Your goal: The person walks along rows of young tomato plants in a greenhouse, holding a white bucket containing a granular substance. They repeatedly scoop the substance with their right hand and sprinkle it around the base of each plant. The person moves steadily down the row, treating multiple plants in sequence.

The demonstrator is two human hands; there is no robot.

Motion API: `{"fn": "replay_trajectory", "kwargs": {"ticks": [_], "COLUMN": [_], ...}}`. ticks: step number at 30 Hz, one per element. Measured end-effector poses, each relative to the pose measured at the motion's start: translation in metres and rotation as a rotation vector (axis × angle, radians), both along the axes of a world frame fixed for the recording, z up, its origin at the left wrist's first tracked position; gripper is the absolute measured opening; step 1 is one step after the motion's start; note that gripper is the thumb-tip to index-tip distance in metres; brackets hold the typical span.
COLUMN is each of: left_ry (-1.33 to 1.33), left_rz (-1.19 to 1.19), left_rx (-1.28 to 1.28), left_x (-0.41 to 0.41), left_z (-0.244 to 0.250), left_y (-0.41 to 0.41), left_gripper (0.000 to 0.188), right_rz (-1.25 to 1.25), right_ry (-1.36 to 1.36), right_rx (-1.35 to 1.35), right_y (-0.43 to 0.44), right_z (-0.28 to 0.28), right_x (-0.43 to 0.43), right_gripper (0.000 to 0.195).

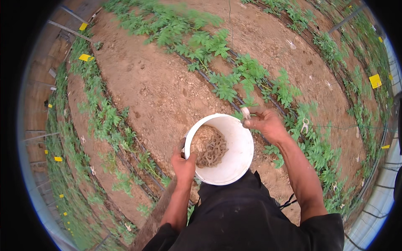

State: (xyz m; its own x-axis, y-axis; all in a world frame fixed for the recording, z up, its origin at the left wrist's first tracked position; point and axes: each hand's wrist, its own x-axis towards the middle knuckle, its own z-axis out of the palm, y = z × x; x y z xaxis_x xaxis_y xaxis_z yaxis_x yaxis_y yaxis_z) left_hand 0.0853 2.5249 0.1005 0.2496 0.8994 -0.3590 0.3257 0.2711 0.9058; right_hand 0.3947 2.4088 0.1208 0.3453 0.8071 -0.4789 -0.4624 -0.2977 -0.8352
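My left hand grips the left rim of a white plastic bucket, with the thumb over the edge. At the bucket's bottom lies a heap of brown, dirt-coated clips. Above the bucket's upper right rim, my right hand pinches a pale plastic plant clip between thumb and fingers. Another pale ring-shaped clip hangs on a green string to the right of that hand. Leafy green plants grow just beyond the bucket.
Black drip lines run along the plant rows over bare brown soil. Thin strings cross the right side. Yellow cards hang among the rows, and metal poles stand at the upper left. A pale plastic sheet curves along the right edge.
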Motion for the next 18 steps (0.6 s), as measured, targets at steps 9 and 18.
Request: {"fn": "replay_trajectory", "kwargs": {"ticks": [9,18], "left_ry": [0.073,0.080], "left_rz": [0.027,0.084], "left_rx": [0.032,0.066], "left_x": [-0.031,-0.082], "left_z": [-0.013,-0.017], "left_y": [0.044,0.105], "left_gripper": [0.059,0.061], "right_rz": [0.024,0.089], "right_ry": [-0.909,-1.642], "right_rx": [-0.137,-0.335], "right_y": [0.105,0.162], "right_z": [-0.044,-0.069], "right_x": [0.066,0.125], "right_gripper": [0.039,0.035]}}
